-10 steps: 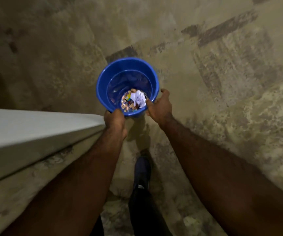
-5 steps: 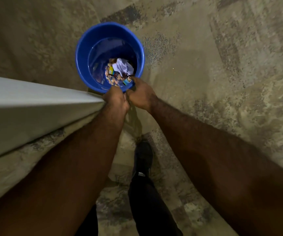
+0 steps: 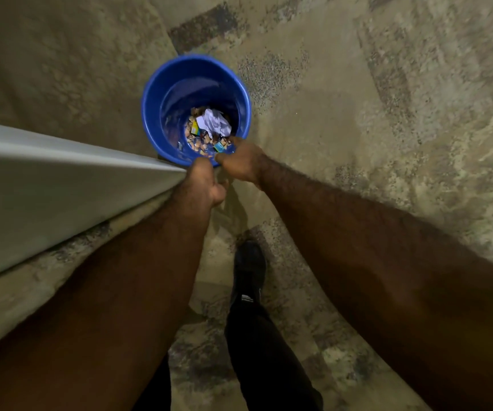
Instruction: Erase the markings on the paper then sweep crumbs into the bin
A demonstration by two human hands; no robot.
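A round blue bin [image 3: 156,93] stands on the floor just past the corner of a pale table. Inside it lie crumpled white paper [image 3: 214,121] and several small coloured scraps [image 3: 199,140]. My left hand [image 3: 202,183] is curled at the bin's near rim, beside the table corner. My right hand [image 3: 239,161] grips the near rim just to its right, a finger hooked over the edge into the bin. The two hands almost touch.
The pale table [image 3: 46,185] juts in from the left, its corner meeting the bin. Mottled beige and grey floor [image 3: 358,114] surrounds everything. A dark-trousered leg and black shoe [image 3: 249,268] stand below the hands.
My right hand slid from the bin's right side to the near rim beside my left hand. The bin now sits close against the table corner.
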